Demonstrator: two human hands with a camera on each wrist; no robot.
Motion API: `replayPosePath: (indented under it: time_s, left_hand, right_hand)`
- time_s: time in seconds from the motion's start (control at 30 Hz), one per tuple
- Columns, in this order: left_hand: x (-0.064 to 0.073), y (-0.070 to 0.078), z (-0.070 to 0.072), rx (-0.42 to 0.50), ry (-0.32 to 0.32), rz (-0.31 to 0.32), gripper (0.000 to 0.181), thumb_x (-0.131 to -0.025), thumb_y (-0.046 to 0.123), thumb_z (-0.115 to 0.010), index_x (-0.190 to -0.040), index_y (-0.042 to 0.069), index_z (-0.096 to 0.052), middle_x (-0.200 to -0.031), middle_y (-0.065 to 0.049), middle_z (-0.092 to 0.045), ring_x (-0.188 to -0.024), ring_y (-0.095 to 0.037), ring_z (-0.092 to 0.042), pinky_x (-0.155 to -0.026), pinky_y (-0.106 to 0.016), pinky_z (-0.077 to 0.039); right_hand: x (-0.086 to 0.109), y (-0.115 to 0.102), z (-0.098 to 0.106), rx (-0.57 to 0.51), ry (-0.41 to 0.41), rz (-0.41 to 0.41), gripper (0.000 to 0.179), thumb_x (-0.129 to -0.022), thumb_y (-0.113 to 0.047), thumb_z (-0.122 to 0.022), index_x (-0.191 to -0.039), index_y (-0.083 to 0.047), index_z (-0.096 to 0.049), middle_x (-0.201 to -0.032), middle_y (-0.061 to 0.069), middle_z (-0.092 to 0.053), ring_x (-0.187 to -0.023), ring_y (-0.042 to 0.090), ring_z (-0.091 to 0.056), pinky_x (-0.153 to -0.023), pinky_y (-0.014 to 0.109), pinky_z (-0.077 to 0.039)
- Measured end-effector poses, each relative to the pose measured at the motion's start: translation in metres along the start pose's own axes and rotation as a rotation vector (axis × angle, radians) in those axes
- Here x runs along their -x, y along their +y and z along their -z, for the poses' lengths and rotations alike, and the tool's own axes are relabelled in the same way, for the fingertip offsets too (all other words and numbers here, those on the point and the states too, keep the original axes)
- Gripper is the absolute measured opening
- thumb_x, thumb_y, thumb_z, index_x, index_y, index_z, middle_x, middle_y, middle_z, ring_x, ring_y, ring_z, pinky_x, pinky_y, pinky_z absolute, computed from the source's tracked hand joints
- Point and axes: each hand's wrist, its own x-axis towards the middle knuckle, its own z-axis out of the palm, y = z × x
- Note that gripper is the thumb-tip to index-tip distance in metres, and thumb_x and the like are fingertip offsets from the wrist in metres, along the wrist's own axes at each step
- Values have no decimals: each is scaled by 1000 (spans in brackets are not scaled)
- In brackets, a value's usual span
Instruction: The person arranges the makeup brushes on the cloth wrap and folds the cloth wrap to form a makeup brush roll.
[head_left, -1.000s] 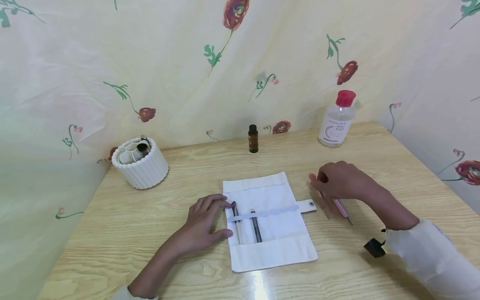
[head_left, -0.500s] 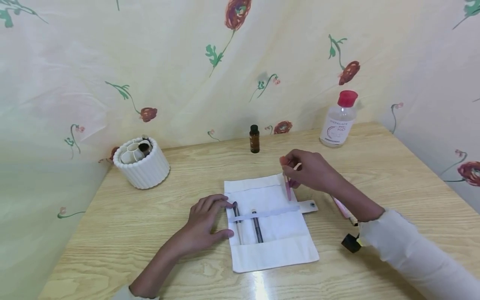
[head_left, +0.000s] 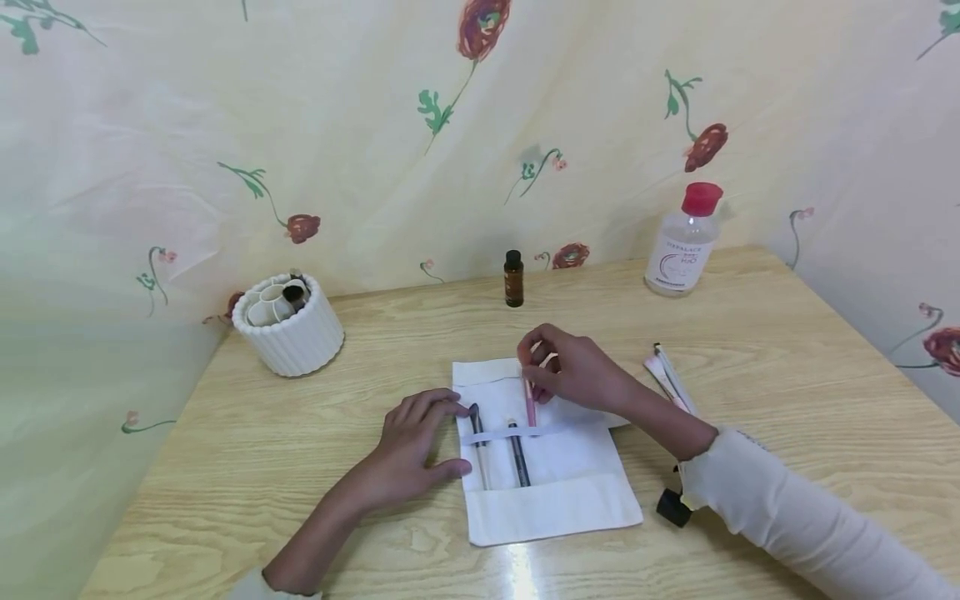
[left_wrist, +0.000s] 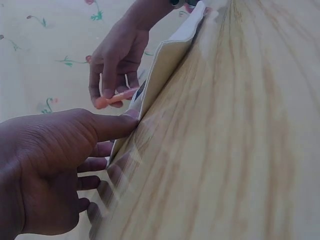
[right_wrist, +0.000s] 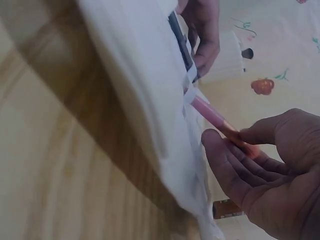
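A white fabric brush roll lies unfolded on the table. On its left edge rests my left hand, fingers loosely extended; the left wrist view shows the thumb along the edge. My right hand pinches a pink makeup brush near its coral head. The brush slants down, its handle end right at the elastic band in the right wrist view. Two dark brushes sit under the band: a slim brush by my left fingertips and a thicker brush beside it.
Right of the roll lie loose pink and silver brushes, partly behind my right forearm. At the back stand a brown bottle and a clear red-capped bottle. A ribbed white pot holding brushes stands at left.
My right hand has picked up the pink makeup brush from the right side of the table and carried it left over the roll, down to the band. My left hand stays put.
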Motion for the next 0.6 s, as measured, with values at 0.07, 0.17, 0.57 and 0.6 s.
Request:
replayPosePath:
  time_s: [0.07,0.17,0.57,0.6]
  left_hand:
    - [0,1,0,-4,1,-2,64,-88,41,-77,-141,17,-51,-154,-5,-34,-144,-28,-23,-111,-62,-16]
    - [0,1,1,-11,2,-2,64,-88,40,-77,-141,17,-50,-154,-5,-34,-144,-28,-24,-111,-62,-17]
    - [0,0,-1,-12,-14,21,66,-88,42,-76,-143,18,-48,-155,-4,-32,-144,-26,-22,-112,-59,-15]
    - [0,0,-1,-11,-17,25,65,-88,43,-75,-143,19,-48,-155,-3,-32,-144,-26,-22,-112,-59,-14]
  right_hand:
    - [2,1,-3,20,-36,-5,22,-97,-12,-67,-117,-8,-58,-93,5,-67,-72,18,-70,-67,32,-58]
    - [5,1,-5,62,-76,1,17,-96,-14,-69,-111,-9,-62,-90,2,-67,-72,16,-68,-66,31,-56]
    - [15,5,-1,273,-229,125,6,-94,-24,-72,-89,-22,-72,-84,-9,-61,-76,11,-55,-65,26,-47]
    - [15,5,-1,280,-244,141,7,-95,-26,-71,-89,-23,-73,-85,-9,-60,-76,11,-54,-65,26,-46]
